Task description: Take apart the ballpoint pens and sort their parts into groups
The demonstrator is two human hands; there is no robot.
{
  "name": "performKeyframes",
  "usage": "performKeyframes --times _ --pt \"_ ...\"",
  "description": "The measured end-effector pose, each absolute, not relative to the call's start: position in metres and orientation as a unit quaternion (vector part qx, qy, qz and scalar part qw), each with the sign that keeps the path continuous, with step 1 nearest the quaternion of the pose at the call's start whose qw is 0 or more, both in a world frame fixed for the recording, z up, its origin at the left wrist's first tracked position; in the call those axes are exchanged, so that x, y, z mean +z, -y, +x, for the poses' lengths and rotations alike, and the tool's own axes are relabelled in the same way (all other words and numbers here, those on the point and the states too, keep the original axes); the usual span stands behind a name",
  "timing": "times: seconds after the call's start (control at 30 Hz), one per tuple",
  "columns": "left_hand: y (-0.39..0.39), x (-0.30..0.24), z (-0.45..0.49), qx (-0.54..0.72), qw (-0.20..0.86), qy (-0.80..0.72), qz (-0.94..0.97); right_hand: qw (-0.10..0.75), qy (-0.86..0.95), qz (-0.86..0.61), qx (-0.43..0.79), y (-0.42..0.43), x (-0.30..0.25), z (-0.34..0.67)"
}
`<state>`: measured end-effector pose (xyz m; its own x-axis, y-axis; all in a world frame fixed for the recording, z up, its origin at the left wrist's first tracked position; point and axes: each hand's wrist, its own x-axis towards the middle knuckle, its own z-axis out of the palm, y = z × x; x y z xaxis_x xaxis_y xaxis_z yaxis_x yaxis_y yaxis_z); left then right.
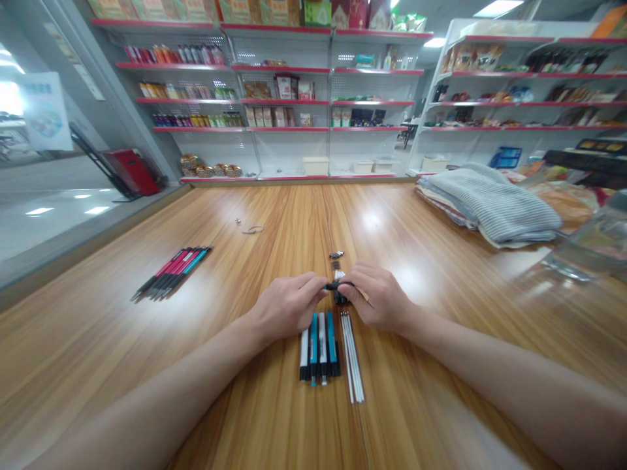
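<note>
My left hand (287,305) and my right hand (379,297) meet over the middle of the wooden table (441,339). Both pinch the same small black pen part (337,285) between their fingertips. Just below the hands lie several blue and white pen barrels (319,346) side by side. Thin white refills (353,356) lie to their right. Small dark pen pieces (336,256) sit just beyond the hands.
A row of assembled red, pink and blue pens (171,272) lies at the left. A small metal ring (253,229) rests further back. Folded striped cloths (490,202) are stacked at the right. Store shelves (284,104) with goods line the back.
</note>
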<state>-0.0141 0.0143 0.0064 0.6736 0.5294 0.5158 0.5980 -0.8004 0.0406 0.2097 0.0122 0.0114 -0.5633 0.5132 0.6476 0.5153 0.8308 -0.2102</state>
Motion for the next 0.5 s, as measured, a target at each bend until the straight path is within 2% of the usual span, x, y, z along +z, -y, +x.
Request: performKeyframes --times 0.23,0.5 --pt "-0.0147 0.0076 -0.0117 -0.247 0.090 0.324 -0.909 0.377 0.881 -0.286 -0.011 -0.0104 0.0133 0.2088" --pt "-0.0158 0.0058 -0.0140 -0.232 0.105 0.318 -0.913 0.350 0.883 -0.312 -0.004 -0.0136 0.0127 0.2106"
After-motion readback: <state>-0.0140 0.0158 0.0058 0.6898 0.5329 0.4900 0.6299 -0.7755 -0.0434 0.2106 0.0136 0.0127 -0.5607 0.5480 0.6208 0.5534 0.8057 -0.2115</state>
